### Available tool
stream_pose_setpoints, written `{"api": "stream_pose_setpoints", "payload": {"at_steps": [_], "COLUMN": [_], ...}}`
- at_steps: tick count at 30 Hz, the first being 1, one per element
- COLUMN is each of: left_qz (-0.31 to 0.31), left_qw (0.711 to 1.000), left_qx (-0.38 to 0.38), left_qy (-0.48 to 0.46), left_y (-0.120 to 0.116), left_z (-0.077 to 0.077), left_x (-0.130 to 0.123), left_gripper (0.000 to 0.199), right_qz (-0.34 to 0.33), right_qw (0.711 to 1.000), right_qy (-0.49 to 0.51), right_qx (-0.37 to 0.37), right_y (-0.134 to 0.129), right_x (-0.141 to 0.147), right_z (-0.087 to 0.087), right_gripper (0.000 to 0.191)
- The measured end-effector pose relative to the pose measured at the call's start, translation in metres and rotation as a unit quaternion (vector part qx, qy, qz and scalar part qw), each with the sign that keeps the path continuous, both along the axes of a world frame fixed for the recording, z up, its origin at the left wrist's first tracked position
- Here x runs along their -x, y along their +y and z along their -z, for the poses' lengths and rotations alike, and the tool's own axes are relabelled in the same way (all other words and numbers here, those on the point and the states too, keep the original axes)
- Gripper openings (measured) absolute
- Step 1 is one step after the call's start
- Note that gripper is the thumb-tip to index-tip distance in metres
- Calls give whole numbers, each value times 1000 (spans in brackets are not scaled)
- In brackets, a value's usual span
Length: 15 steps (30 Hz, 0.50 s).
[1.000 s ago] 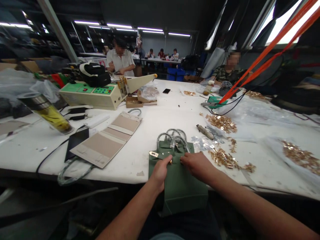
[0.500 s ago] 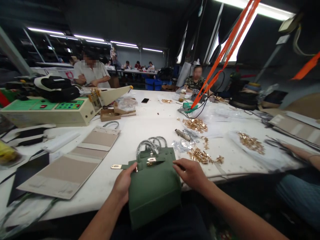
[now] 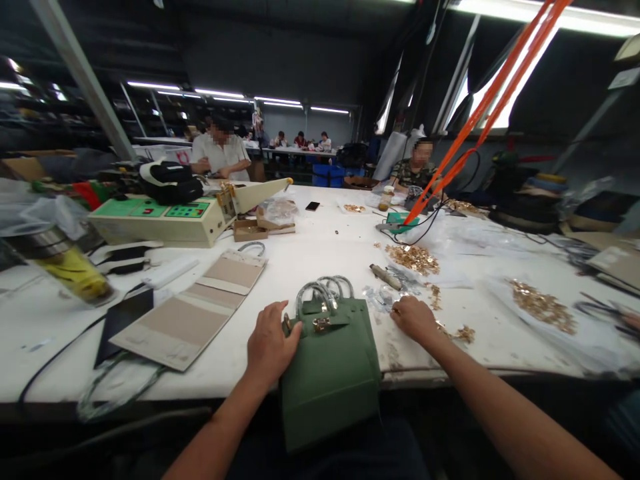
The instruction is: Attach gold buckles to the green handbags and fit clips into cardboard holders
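Note:
A small green handbag [image 3: 330, 380] leans against the table's front edge, its wrapped handles [image 3: 325, 290] standing up and a gold clasp [image 3: 321, 325] on its front. My left hand [image 3: 273, 340] grips the bag's upper left side, thumb on the front, with a bit of gold metal showing by the fingers. To the right of the bag, my right hand [image 3: 415, 320] is down at the table among clear plastic scraps [image 3: 379, 298] and gold fittings [image 3: 465, 333]. Its fingers are drawn together; what they hold, if anything, is hidden.
Flat beige bag panels [image 3: 185, 313] and a bottle [image 3: 75, 267] lie left, before a cream machine [image 3: 160, 223]. Gold pieces [image 3: 413, 259] and a brownish rod-shaped tool [image 3: 385, 277] lie right. Orange straps [image 3: 465, 147] hang over the table. Co-workers sit beyond.
My right hand has left the bag's right edge and moved right to the gold fittings. My left hand has shifted at the strap, whose gold-tipped end no longer sticks out. The view has turned left.

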<state>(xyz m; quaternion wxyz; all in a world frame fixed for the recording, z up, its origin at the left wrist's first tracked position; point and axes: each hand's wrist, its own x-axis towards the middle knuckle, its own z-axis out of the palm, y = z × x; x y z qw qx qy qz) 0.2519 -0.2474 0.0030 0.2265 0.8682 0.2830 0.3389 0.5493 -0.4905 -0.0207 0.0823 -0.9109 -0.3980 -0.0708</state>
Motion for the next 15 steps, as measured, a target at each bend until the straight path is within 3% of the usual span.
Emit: {"api": "stream_pose_setpoints", "payload": {"at_steps": [3, 6, 10, 12, 15], "left_qz": [53, 123, 183, 204, 208], "left_qw": [991, 979, 965, 961, 968], "left_qx": [-121, -158, -154, -132, -58], "left_qy": [10, 38, 108, 134, 126], "left_y": [-14, -25, -25, -21, -17], "left_z": [-11, -23, -29, -28, -27], "left_x": [-4, -15, -31, -37, -44], "left_gripper": [44, 46, 26, 14, 11], "right_qz": [-6, 16, 14, 18, 20], "right_qw": [999, 991, 935, 908, 864], "right_qy": [3, 35, 174, 237, 316], "right_qx": [-36, -131, -308, -345, -392], "right_y": [-2, -2, 1, 3, 8], "right_x": [0, 4, 20, 35, 70], "right_z": [0, -2, -10, -15, -21], "right_gripper": [20, 34, 41, 45, 48]}}
